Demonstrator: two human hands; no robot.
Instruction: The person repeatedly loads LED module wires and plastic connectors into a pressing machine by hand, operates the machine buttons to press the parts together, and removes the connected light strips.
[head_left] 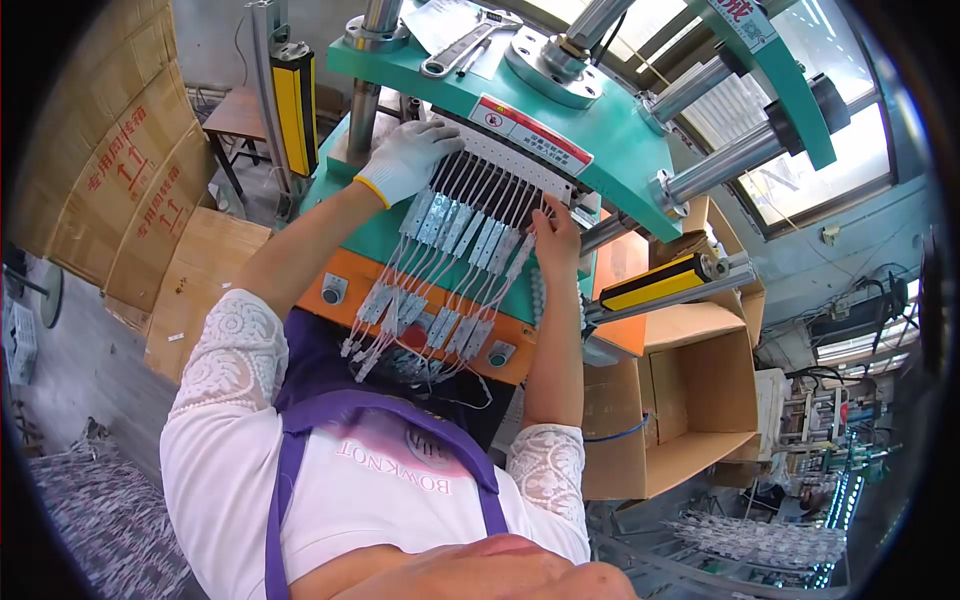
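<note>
My left hand [405, 162], in a white glove with a yellow cuff, has its fingers pressed together at the left end of a pale perforated strip [515, 165] under the green press plate. Dark wires hang in a row from the strip and lead to small white modules [487, 243], with more modules [440, 325] lower down on white leads. My right hand [556, 238] is bare, its thumb and fingers closed around the wires at the row's right end. The fingertips partly hide what they grip.
The green press plate [440, 85] carries a wrench [470, 45]. Metal columns and yellow-black bars [295, 110] flank the machine. An orange panel [345, 270] with buttons is nearest my body. Open cardboard boxes [700, 395] stand right, and cardboard sheets [120, 160] left.
</note>
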